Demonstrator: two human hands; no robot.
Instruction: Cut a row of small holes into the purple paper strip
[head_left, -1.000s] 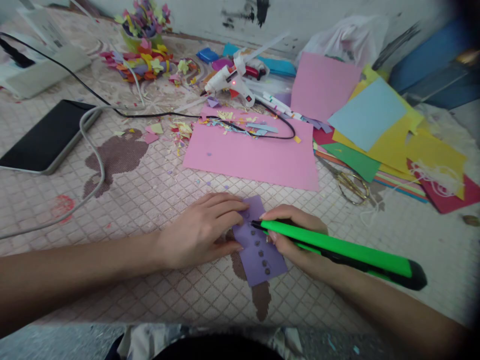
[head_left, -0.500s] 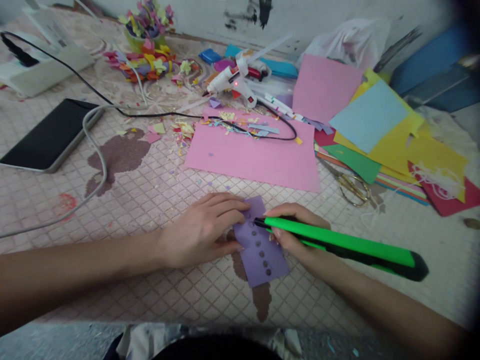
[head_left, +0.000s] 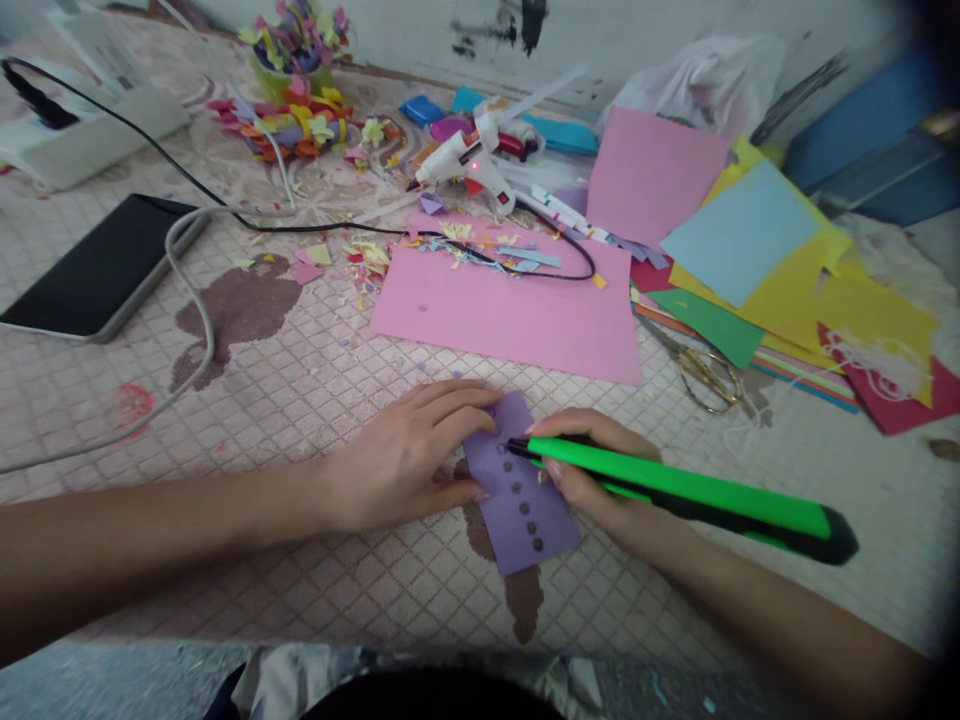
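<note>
A strip of purple paper [head_left: 529,520] lies slanted on the cloth, with a row of several small dark round holes or marks down its middle. My left hand [head_left: 416,455] holds it at the left edge, fingers bent over its top part and thumb pressed lower down. In my right hand [head_left: 592,460] is a green and black utility knife [head_left: 690,485], gripped like a pen near its front end. The knife's tip touches or hovers just over a circle in the upper part of the strip; the blade itself is too small to make out.
Beyond the hands lies a pink sheet [head_left: 502,320] with paper scraps. A white glue gun [head_left: 472,160] with a lit red light and cord stands behind it. Scissors [head_left: 705,375] and coloured papers [head_left: 742,235] lie right; a phone [head_left: 97,265] and power strip [head_left: 90,130] left.
The knife tip has shifted very slightly on the purple strip, and the fingers of my left hand have moved a little. Otherwise the scene looks the same.
</note>
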